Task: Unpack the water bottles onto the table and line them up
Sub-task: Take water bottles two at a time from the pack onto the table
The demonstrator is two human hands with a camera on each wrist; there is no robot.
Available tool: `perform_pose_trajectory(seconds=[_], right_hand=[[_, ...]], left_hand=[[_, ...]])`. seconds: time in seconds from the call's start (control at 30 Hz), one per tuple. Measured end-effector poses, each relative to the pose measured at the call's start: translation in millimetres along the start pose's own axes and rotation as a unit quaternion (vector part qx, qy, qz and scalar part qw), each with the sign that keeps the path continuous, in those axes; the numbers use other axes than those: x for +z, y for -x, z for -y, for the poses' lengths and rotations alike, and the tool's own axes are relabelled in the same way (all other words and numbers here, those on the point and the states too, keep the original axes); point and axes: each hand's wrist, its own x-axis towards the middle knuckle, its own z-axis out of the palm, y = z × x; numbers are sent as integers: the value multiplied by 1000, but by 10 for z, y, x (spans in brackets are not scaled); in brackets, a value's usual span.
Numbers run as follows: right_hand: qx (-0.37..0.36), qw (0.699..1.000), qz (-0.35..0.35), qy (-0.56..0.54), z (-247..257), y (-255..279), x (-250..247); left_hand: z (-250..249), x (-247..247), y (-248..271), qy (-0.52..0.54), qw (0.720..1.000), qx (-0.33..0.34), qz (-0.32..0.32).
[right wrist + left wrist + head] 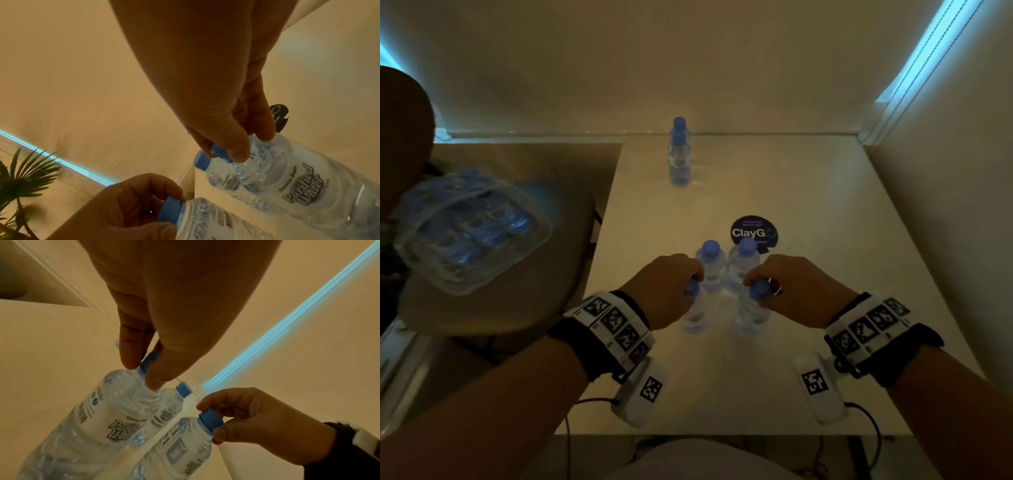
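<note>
My left hand [671, 291] pinches the blue cap of a clear water bottle [693, 313] that stands on the white table [808, 212]. My right hand [787, 286] pinches the cap of a second bottle [751, 313] just to its right. In the left wrist view my fingers [131, 350] hold the cap of the near bottle [98, 418]; in the right wrist view my fingers [232, 146] hold the other bottle [298, 186] the same way. Two more bottles [710, 265] [743, 263] stand close behind. Far back, two bottles [679, 161] stand one behind the other.
A plastic-wrapped pack of bottles [469, 229] lies on a chair [544, 274] left of the table. A round dark sticker [754, 231] sits mid-table. Walls close the table at the back and right. A plant [22, 178] shows in the right wrist view.
</note>
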Motion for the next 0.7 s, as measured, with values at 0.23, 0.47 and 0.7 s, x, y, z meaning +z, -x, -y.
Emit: perform_pose_trajectory(seconds=[0.23,0.47,0.7], right_hand=[[10,1000,-4,27,-126,13,-58],[-24,999,-18,25,-73,-80,-79],[-36,999,-26,30,-29,-156,-34]], left_hand=[[-267,135,-228,-7,1000,-6,4],[-324,219,-349,-11,1000,-9,-13],[-284,326,-446,-3,1000,-13,-21]])
